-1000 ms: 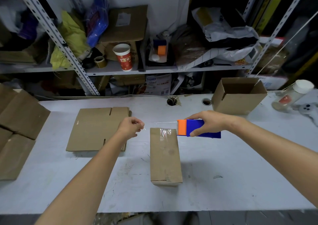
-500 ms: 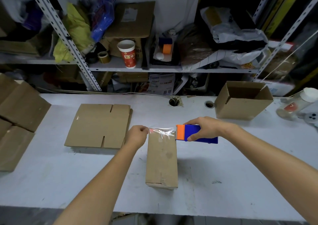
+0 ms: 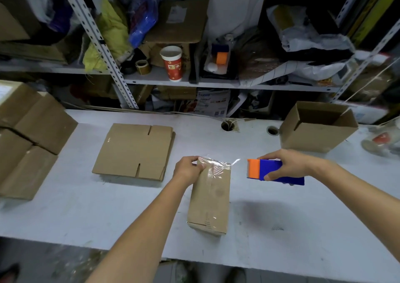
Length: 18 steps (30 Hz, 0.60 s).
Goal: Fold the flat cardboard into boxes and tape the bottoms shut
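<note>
1. Our left hand (image 3: 188, 168) grips the taped far end of the box (image 3: 209, 200), which lies mid-bench (image 3: 86, 213).
2. Our right hand (image 3: 289, 163) grips the tape dispenser (image 3: 273, 171), just right of the box.

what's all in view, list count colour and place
small box: 1, brown, table centre
clear tape: 1 strip, clear, across the small box's far end
tape dispenser: 1, blue and orange, right of the small box
flat cardboard: 1 stack, brown, table left
open box: 1, brown, table far right
more boxes: several, brown, left edge
paper cup: 1, red and white, shelf
table: 1, white, under it all
left hand: 1, grips the small box's far left corner
right hand: 1, grips the tape dispenser
</note>
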Motion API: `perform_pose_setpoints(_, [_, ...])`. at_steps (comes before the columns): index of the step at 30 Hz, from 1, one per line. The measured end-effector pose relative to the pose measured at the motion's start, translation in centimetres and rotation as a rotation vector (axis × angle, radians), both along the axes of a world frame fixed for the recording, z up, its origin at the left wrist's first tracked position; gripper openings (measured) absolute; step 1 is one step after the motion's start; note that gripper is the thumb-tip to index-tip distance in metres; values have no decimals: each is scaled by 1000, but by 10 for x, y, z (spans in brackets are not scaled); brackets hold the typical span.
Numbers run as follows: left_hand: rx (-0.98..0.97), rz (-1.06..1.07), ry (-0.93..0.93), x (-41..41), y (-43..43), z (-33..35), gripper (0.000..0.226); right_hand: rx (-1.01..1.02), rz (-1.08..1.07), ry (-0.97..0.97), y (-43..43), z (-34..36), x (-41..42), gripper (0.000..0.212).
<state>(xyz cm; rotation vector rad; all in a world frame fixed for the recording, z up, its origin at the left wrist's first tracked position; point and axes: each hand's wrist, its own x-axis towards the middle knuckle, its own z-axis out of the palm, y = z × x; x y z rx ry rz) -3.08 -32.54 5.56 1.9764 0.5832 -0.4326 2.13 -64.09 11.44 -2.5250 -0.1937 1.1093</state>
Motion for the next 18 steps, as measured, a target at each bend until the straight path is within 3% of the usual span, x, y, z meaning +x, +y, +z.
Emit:
perform_pose_setpoints(4, [53,-75,20,-3,-6,3,28,-151,101,-166,24,-17,-16,71])
perform_pose_setpoints(7, [32,-122,38,-8,-8,5,25,-152,135,-251,46,-30,-25,67])
perform_pose_setpoints(10, [2,-150,26,-16,-5,1,31,-193,170,-326,63,-31,-28,61])
perform_pose_setpoints(18, [16,-132,-5,-19,-1,3,32,-309,7,-431,97,-65,-46,45])
